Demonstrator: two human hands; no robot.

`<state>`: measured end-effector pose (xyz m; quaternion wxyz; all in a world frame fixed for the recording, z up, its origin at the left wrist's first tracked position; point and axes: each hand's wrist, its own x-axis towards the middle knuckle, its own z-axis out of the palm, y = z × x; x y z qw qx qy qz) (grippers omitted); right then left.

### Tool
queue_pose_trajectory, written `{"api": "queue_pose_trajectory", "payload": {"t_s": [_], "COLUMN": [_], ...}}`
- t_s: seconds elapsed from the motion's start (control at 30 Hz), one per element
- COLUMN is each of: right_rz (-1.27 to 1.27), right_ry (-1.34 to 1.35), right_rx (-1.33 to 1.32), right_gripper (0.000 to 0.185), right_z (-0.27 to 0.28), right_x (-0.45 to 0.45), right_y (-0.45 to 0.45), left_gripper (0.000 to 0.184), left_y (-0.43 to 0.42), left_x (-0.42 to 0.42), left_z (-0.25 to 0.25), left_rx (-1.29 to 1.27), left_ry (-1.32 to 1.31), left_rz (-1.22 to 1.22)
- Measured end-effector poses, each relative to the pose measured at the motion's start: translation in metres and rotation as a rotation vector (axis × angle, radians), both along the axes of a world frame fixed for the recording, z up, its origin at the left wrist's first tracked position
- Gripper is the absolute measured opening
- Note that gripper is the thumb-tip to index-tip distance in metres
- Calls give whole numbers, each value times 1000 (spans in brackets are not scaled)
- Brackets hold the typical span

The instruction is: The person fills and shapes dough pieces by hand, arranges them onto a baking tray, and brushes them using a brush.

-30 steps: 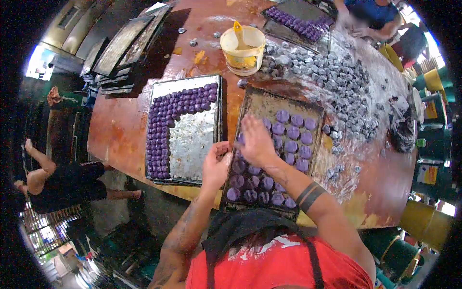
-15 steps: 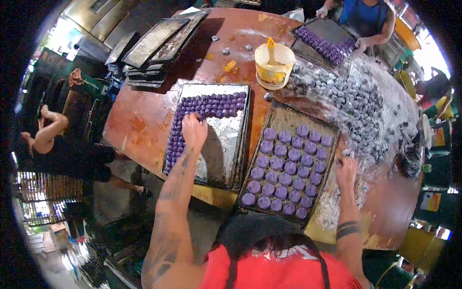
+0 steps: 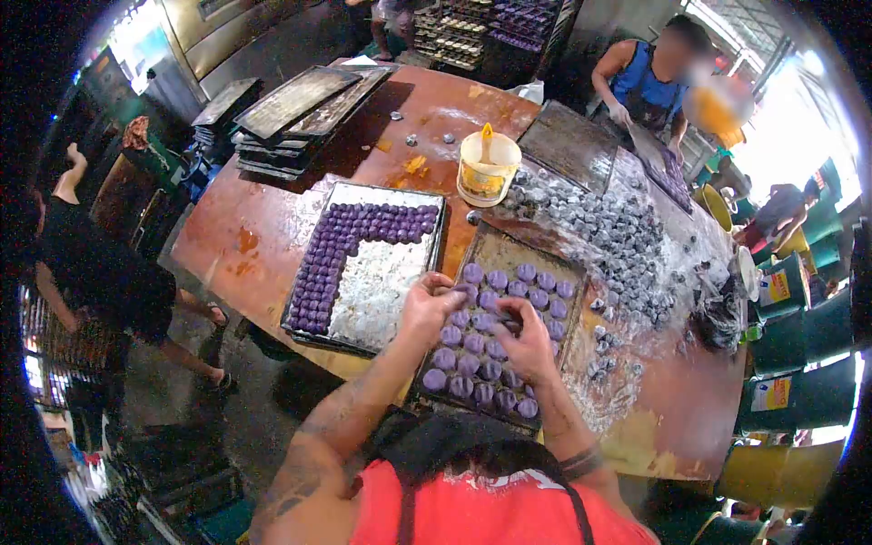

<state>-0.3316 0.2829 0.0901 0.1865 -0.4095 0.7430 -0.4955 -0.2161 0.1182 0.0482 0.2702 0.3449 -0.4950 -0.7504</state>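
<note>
Both my hands are above the dark baking tray (image 3: 536, 238) that holds rows of flat purple dough discs (image 3: 468, 364). My left hand (image 3: 429, 311) is closed in a pinch, with a purple dough piece (image 3: 467, 292) at its fingertips. Close beside it, my right hand (image 3: 529, 338) has its thumb and forefinger curled inward over the discs. What they hold, if anything, is too small to make out. To the left, a second tray (image 3: 389, 195) carries purple dough balls (image 3: 318, 263) packed along its far and left sides, with whitish bare metal beside them.
Floured dark lumps (image 3: 627, 259) spread across the table's right side. A white bucket (image 3: 488, 173) stands beyond my tray, and stacked trays (image 3: 300, 113) stand at the far left. Across the table, a person in blue (image 3: 649, 91) handles a tray. Another person in black (image 3: 100, 263) is at left.
My left hand has left the ball tray and moved right over the discs. My right hand has come left from beside the floured lumps. The view has tilted up, and the person opposite has shifted their tray.
</note>
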Motion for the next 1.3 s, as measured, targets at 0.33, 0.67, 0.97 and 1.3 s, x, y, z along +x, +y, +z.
{"api": "queue_pose_trajectory", "payload": {"t_s": [0.33,0.67,0.97,1.3], "right_rz": [-2,-58,-94,173], "right_ry": [278,-814,469,325], "right_rx": [-108,-410,-286,-313], "right_gripper": [29,20,19,29], "right_z": [26,17,47,39], "right_x": [24,8,9,-38], "right_y": [-1,4,9,-7], "left_gripper": [25,17,33,27], "left_y": [60,67,63,61], "left_x": [21,-9,-18,-28], "left_z": [53,70,80,68], "left_rx": [74,188,167,569], "left_ry": [11,219,241,292], "left_rz": [-221,-151,-191,-511]}}
